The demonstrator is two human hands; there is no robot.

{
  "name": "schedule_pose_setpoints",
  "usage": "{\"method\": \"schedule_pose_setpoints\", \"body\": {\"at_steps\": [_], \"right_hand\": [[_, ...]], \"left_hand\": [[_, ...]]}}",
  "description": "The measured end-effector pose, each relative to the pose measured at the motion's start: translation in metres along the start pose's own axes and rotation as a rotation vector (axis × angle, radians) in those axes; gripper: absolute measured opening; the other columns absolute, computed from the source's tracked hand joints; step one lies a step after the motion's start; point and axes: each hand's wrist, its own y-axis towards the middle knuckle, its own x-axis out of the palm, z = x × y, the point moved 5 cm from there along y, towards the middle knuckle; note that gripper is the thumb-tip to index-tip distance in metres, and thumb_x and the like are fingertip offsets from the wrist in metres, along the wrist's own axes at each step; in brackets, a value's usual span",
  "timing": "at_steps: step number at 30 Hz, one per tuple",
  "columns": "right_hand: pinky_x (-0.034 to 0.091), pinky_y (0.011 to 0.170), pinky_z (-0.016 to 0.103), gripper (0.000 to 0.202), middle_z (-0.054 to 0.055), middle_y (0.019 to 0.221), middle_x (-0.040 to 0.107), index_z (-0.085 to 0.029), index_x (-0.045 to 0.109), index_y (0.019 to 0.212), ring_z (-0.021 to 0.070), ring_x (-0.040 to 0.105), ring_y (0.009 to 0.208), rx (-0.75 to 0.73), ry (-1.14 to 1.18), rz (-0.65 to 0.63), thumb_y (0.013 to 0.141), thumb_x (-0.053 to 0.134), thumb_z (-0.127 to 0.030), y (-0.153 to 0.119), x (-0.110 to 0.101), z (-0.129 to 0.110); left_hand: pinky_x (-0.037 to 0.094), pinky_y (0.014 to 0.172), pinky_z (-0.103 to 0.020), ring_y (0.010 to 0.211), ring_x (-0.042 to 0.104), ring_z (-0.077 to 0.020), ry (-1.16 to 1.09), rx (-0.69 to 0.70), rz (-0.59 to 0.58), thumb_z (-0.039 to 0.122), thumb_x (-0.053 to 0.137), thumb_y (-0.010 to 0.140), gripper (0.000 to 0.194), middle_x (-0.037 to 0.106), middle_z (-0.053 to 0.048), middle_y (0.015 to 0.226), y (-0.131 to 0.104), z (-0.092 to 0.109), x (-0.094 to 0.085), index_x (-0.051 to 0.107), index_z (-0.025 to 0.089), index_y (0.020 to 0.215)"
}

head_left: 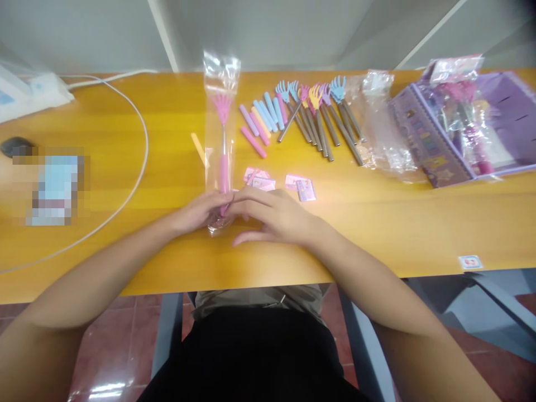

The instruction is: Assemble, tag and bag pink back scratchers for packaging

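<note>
A pink hand-shaped scratcher lies inside a clear plastic bag, its claw end toward the back of the table. My left hand is closed on the lower end of the bag, around the pink handle. Against the same end rests my right hand, fingertips touching the bag near the handle, thumb held apart from the fingers. Small printed cards lie just beyond my right hand, and another card lies to its right. A yellow tube sits left of the bag.
Coloured tubes and several metal-handled scratchers lie at the back. Clear bags are beside a purple box holding a bagged scratcher on the right. A white cable curves across the left, near a black mouse.
</note>
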Motion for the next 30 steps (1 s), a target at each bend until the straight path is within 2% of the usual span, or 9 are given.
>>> {"method": "schedule_pose_setpoints", "body": {"at_steps": [3, 6, 11, 15, 19, 23, 30], "right_hand": [[0.057, 0.076, 0.028, 0.024, 0.008, 0.123, 0.077, -0.022, 0.073, 0.129, 0.0170, 0.075, 0.103, -0.005, -0.059, -0.010, 0.114, 0.067, -0.040, -0.002, 0.001, 0.001], [0.052, 0.070, 0.027, 0.014, 0.004, 0.111, 0.075, -0.024, 0.077, 0.116, 0.0133, 0.070, 0.088, -0.022, -0.109, 0.022, 0.115, 0.063, -0.027, -0.002, 0.000, -0.001], [0.057, 0.075, 0.026, 0.008, 0.005, 0.126, 0.077, -0.022, 0.073, 0.114, 0.0130, 0.074, 0.096, -0.101, -0.044, 0.145, 0.112, 0.065, -0.021, -0.002, -0.005, -0.007], [0.061, 0.084, 0.030, 0.010, 0.008, 0.130, 0.076, -0.022, 0.068, 0.121, 0.0179, 0.076, 0.110, -0.057, -0.021, 0.129, 0.113, 0.061, -0.021, 0.000, -0.005, -0.006], [0.062, 0.089, 0.034, 0.004, 0.010, 0.126, 0.075, -0.023, 0.065, 0.116, 0.0209, 0.074, 0.116, 0.026, 0.041, 0.141, 0.114, 0.061, -0.023, 0.001, -0.004, -0.003], [0.061, 0.092, 0.039, 0.007, 0.010, 0.117, 0.073, -0.023, 0.064, 0.112, 0.0221, 0.071, 0.109, 0.163, 0.026, 0.157, 0.115, 0.060, -0.028, 0.000, -0.001, 0.005], [0.053, 0.081, 0.033, 0.015, 0.008, 0.108, 0.071, -0.021, 0.063, 0.111, 0.0188, 0.067, 0.097, 0.224, 0.042, 0.121, 0.118, 0.056, -0.031, 0.001, 0.001, 0.009]], "left_hand": [[0.038, 0.046, -0.023, 0.050, 0.048, -0.0119, 0.033, 0.014, 0.076, 0.069, 0.085, 0.085, 0.062, 0.054, -0.001, 0.058, 0.000, 0.001, -0.006, 0.061, 0.017, 0.062], [0.040, 0.050, -0.022, 0.054, 0.050, -0.0113, 0.062, 0.006, 0.075, 0.064, 0.086, 0.087, 0.058, 0.054, 0.000, 0.059, -0.002, 0.001, -0.006, 0.063, 0.017, 0.062], [0.044, 0.055, -0.022, 0.060, 0.055, -0.0123, 0.037, 0.067, 0.083, 0.060, 0.092, 0.086, 0.053, 0.060, -0.002, 0.066, -0.004, 0.008, -0.003, 0.069, 0.015, 0.068], [0.044, 0.053, -0.023, 0.058, 0.057, -0.0127, 0.001, 0.150, 0.052, 0.068, 0.097, 0.080, 0.059, 0.064, -0.004, 0.066, -0.002, 0.011, -0.002, 0.075, 0.013, 0.075], [0.047, 0.053, -0.025, 0.055, 0.060, -0.0142, -0.017, 0.158, 0.014, 0.068, 0.093, 0.085, 0.058, 0.062, -0.003, 0.061, 0.000, 0.011, 0.000, 0.073, 0.014, 0.074], [0.048, 0.054, -0.026, 0.058, 0.062, -0.0154, 0.022, 0.177, -0.061, 0.065, 0.089, 0.092, 0.055, 0.064, -0.004, 0.064, 0.000, 0.016, 0.005, 0.072, 0.015, 0.078], [0.051, 0.060, -0.027, 0.063, 0.065, -0.0149, 0.025, 0.179, -0.068, 0.066, 0.084, 0.096, 0.053, 0.063, -0.003, 0.073, 0.000, 0.012, 0.004, 0.071, 0.016, 0.085]]}}
